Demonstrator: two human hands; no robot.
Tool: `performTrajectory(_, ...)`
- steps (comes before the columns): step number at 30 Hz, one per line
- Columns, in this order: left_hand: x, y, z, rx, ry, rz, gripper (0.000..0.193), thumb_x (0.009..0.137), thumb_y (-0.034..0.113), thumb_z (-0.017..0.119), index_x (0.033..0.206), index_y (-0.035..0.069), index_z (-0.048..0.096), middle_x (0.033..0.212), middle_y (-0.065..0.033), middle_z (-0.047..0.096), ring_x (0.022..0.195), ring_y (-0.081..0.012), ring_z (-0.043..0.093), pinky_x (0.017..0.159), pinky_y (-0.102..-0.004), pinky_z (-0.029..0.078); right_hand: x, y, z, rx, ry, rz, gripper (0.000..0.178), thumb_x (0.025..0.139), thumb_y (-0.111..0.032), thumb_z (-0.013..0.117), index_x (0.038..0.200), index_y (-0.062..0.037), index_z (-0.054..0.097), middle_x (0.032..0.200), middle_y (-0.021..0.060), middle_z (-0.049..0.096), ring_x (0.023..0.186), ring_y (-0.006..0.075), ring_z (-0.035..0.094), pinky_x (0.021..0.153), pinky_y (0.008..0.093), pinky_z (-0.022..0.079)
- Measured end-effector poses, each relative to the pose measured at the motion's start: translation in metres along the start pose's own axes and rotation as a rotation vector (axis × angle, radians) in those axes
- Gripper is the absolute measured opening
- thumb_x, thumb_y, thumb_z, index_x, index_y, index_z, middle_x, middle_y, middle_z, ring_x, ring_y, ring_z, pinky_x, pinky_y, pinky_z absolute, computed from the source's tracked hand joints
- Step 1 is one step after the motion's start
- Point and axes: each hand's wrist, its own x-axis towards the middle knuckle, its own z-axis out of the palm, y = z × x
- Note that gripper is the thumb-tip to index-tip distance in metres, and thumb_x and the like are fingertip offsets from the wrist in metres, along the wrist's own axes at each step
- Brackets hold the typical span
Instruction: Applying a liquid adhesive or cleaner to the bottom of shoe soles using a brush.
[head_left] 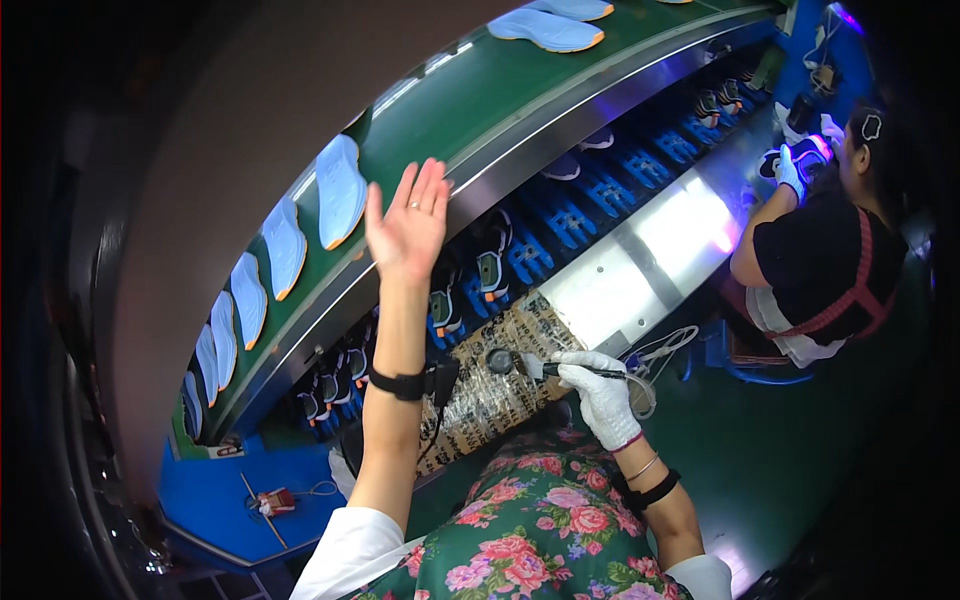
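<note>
My left hand [408, 228] is bare and reaches forward with its palm up, fingers stretched out and nothing in it. It is over the near edge of the green conveyor belt [420, 130], just right of a light-blue shoe sole [341, 190] with an orange edge. My right hand [603, 398], in a white glove, grips a brush [534, 368] by its dark handle. The brush points left to a small round grey pot [500, 360]. This pot stands on a ledge wrapped in printed brown tape [480, 400].
More soles [284, 245] lie along the belt. Below it, a lower line carries shoe uppers [490, 270] and blue holders [570, 228]. A metal ledge [640, 270] runs to the right, where a co-worker [815, 250] sits holding a shoe. A white cable [665, 350] hangs nearby.
</note>
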Motion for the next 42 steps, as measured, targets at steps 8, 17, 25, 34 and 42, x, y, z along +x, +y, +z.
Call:
performTrajectory(8, 0.145, -0.155, 0.085, 1.528, -0.44, 0.531, 0.079, 0.09, 0.03, 0.069, 0.153, -0.001, 0.034, 0.155, -0.0201, 0.041, 0.139, -0.033, 0.045, 0.114, -0.0422, 0.036, 0.007, -0.022, -0.024, 0.168, 0.162, 0.0, 0.017, 0.083, 0.008, 0.071, 0.099, 0.0037, 0.074, 0.099, 0.0125, 0.075, 0.088, 0.0179, 0.071, 0.081, 0.0264, 0.057)
performTrajectory(17, 0.237, -0.196, 0.109, 2.149, -0.173, 0.582, 0.056, 0.083, 0.024, 0.074, 0.134, 0.004, 0.059, 0.137, -0.0209, 0.054, 0.123, -0.0408, 0.053, 0.103, -0.0445, 0.046, 0.009, -0.022, -0.046, 0.16, 0.189, -0.062, 0.014, 0.086, 0.007, 0.069, 0.099, 0.005, 0.072, 0.098, 0.0132, 0.074, 0.082, 0.0177, 0.069, 0.074, 0.0276, 0.056)
performTrajectory(25, 0.18, -0.126, 0.064, 0.951, -0.188, 0.586, 0.021, 0.093, 0.009, 0.068, 0.111, 0.002, 0.06, 0.114, -0.0105, 0.055, 0.088, -0.0204, 0.067, 0.085, -0.0332, 0.057, 0.014, -0.018, -0.031, 0.145, 0.178, -0.048, 0.014, 0.085, 0.006, 0.07, 0.099, 0.0049, 0.073, 0.097, 0.0122, 0.074, 0.081, 0.0165, 0.069, 0.074, 0.0263, 0.055)
performTrajectory(34, -0.038, 0.05, -0.003, 0.968, 0.105, 0.844, 0.026, 0.095, 0.011, 0.054, 0.12, 0.004, 0.05, 0.127, -0.0175, 0.058, 0.11, -0.0247, 0.062, 0.093, -0.0389, 0.055, 0.015, -0.003, -0.016, 0.137, 0.232, -0.082, 0.016, 0.085, 0.007, 0.07, 0.101, 0.0049, 0.073, 0.1, 0.0134, 0.074, 0.089, 0.0198, 0.072, 0.081, 0.0281, 0.059)
performTrajectory(42, -0.147, 0.08, -0.077, 0.844, 0.407, 0.057, 0.02, 0.096, 0.026, 0.061, 0.101, 0.007, 0.063, 0.088, -0.0043, 0.067, 0.079, -0.0151, 0.067, 0.075, -0.0305, 0.057, 0.008, -0.039, 0.045, 0.178, 0.134, -0.174, 0.019, 0.086, 0.009, 0.066, 0.103, 0.0045, 0.072, 0.107, 0.0162, 0.073, 0.093, 0.0208, 0.071, 0.082, 0.0298, 0.059)
